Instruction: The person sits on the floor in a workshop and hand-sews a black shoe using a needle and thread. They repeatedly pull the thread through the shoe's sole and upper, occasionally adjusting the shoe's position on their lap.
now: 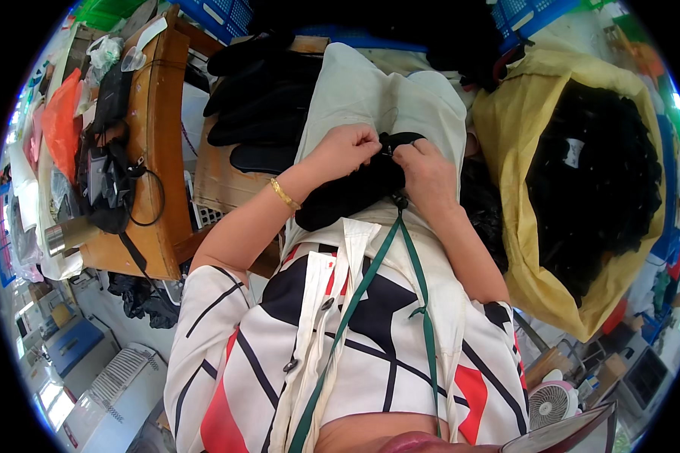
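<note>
Both hands [389, 155] pinching black fabric piece [347, 192]; yellow sack [506, 113] holds black pieces [593, 166].

A crumpled black fabric piece [351, 190] lies bunched on the cream-clothed lap, upper edge lifted.

To the right of my hands, a big yellow plastic sack [506, 128] gapes open, stuffed with black pieces; a small white label [574, 152] sits on that black heap. Far left of my grip, an orange plastic bag [60, 121] lies at the wooden table's edge.
</note>
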The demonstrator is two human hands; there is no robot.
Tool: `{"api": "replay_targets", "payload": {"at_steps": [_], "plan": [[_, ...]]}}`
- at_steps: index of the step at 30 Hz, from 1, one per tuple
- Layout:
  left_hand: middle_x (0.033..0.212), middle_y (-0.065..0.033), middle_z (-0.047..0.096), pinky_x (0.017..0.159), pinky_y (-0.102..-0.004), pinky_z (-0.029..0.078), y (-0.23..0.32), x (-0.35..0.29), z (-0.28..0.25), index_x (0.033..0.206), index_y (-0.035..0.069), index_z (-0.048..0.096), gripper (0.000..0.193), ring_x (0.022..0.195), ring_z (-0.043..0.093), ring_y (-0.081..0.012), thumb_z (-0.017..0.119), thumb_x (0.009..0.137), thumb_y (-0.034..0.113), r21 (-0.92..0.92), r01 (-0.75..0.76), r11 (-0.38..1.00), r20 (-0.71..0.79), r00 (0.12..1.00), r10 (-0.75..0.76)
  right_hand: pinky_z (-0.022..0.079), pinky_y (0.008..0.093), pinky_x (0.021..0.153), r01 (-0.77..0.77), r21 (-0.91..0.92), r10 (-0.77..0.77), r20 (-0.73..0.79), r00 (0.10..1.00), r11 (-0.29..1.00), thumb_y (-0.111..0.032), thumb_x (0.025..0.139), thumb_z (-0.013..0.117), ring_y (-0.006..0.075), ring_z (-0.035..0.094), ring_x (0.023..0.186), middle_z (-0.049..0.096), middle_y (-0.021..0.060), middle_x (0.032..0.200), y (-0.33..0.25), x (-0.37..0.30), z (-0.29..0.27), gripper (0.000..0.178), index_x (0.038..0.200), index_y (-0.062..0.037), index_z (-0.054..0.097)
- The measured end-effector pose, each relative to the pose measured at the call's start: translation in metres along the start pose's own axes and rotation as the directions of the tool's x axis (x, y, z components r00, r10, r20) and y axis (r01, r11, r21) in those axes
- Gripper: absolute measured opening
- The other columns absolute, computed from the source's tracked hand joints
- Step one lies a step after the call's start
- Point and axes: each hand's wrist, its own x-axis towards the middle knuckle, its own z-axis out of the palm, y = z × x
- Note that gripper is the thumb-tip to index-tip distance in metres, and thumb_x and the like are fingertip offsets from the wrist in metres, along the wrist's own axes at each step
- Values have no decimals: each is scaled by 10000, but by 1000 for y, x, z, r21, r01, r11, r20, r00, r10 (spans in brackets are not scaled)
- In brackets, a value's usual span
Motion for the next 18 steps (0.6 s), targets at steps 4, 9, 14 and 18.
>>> {"api": "replay_targets", "payload": {"at_steps": [4, 9, 14, 18], "plan": [[693, 14, 601, 460, -196, 390, -4, 4, 9, 860, 91, 639, 140, 533, 493, -36, 651, 930, 212, -98, 126, 987, 92, 989, -117, 489, 344, 583, -83, 158, 90, -39, 995, 984, -84, 855, 674, 249, 613, 702, 595, 62, 811, -3, -1, 13, 56, 902, -89, 643], [731, 2, 624, 458, -192, 388, -22, 8, 3, 875, 94, 627, 131, 511, 478, -39, 653, 932, 209, -358, 183, 916, 140, 980, -141, 468, 278, 567, -372, 778, 421, 153, 894, 507, -148, 953, 617, 148, 603, 689, 584, 27, 781, 7, -28, 9, 74, 994, -87, 607], [751, -11, 636, 454, -196, 387, -26, 3, 2, 878, 89, 607, 116, 509, 474, -40, 635, 940, 182, -551, 223, 804, 189, 972, -140, 439, 259, 530, -365, 916, 742, 360, 566, -166, -169, 1000, 554, 117, 508, 604, 527, -1, 699, 46, -93, -28, 82, 1027, -92, 561], [732, -15, 632, 461, -195, 381, -25, 7, 0, 873, 84, 597, 106, 525, 472, -40, 626, 938, 163, -536, 215, 817, 200, 972, -125, 385, 238, 480, 14, 914, 855, 374, 360, -406, -166, 996, 551, 97, 418, 555, 467, -25, 668, 123, -152, -50, 104, 929, -89, 532]]}}
